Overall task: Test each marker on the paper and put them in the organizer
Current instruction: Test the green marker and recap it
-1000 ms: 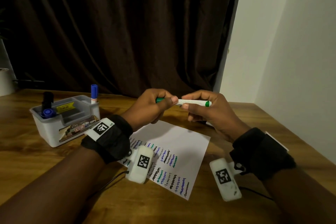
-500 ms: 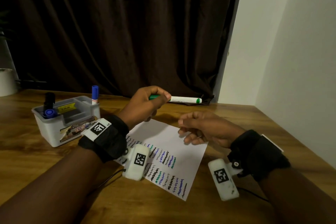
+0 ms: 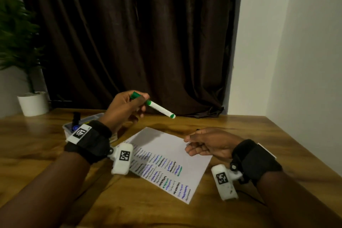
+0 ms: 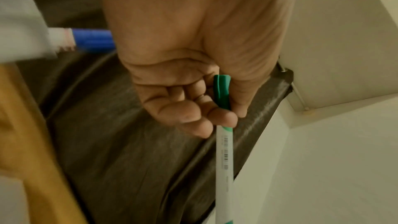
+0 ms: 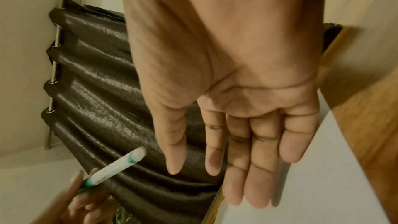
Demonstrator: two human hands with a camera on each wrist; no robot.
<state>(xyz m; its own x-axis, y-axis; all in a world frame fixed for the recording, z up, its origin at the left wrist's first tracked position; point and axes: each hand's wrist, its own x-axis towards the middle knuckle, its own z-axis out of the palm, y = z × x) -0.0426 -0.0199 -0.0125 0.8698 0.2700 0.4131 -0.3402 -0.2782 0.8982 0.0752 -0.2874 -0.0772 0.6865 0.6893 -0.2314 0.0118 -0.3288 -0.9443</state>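
My left hand (image 3: 127, 109) pinches a capped green marker (image 3: 160, 110) by its cap end, raised above the table with the white barrel pointing right and down. In the left wrist view the thumb and fingers of that left hand (image 4: 206, 101) close round the green cap (image 4: 222, 91). My right hand (image 3: 205, 143) hovers with straight fingers over the right edge of the white paper (image 3: 166, 146), which carries rows of coloured squiggles. Its open palm (image 5: 247, 101) holds nothing. The grey organizer (image 3: 88, 120) sits behind my left wrist, mostly hidden, with a black marker (image 3: 76, 118) standing in it.
A potted plant in a white pot (image 3: 33, 103) stands at the table's back left. A dark curtain (image 3: 129, 42) hangs behind the table and a white wall (image 3: 305, 61) runs along its right side. A blue-capped marker (image 4: 92, 40) pokes from the organizer.
My right hand let go of the marker and dropped to the paper. The left hand kept the marker, lifted it and swung it left toward the organizer.
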